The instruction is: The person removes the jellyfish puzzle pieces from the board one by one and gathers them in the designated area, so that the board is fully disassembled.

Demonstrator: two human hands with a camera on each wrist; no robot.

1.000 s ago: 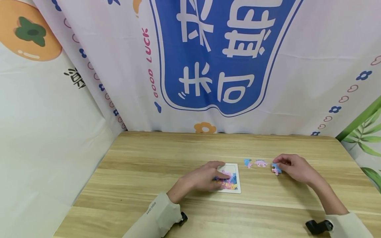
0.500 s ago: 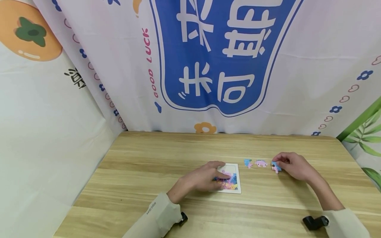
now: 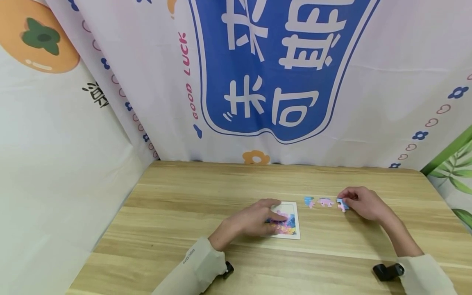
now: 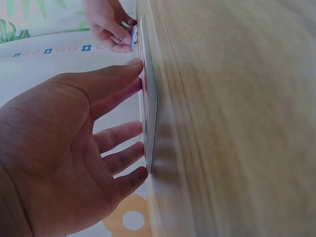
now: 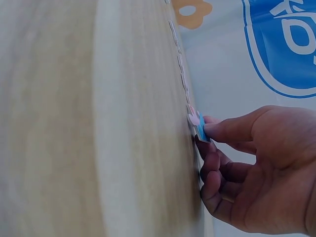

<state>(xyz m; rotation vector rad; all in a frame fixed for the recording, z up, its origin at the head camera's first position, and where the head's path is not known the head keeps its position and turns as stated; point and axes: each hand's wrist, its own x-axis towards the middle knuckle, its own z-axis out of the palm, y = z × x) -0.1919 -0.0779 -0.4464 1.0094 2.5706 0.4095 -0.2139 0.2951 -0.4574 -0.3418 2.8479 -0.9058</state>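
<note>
Right hand (image 3: 364, 203): fingers pinching blue-pink piece (image 3: 343, 205), just right of eyed piece (image 3: 325, 202). Left hand (image 3: 254, 218): fingers spread, touching puzzle board (image 3: 289, 208). Board and pieces apart, well inside side edges. Wood-grain desk (image 3: 295, 266), printed curtain (image 3: 274, 78) behind.

left arm: pale beige cloth sleeve (image 3: 195, 266), some wrinkles | marking: one short line of small dark lettering (image 3: 189, 256), too small for sure reading | below its cuff: compact black device (image 3: 229, 270), partly hidden | right arm: matching pale beige cloth sleeve (image 3: 425, 275) | at its cuff: black device with rounded end (image 3: 388, 272) | left hand (image 3: 254, 219), right hand (image 3: 366, 203): bare
</note>
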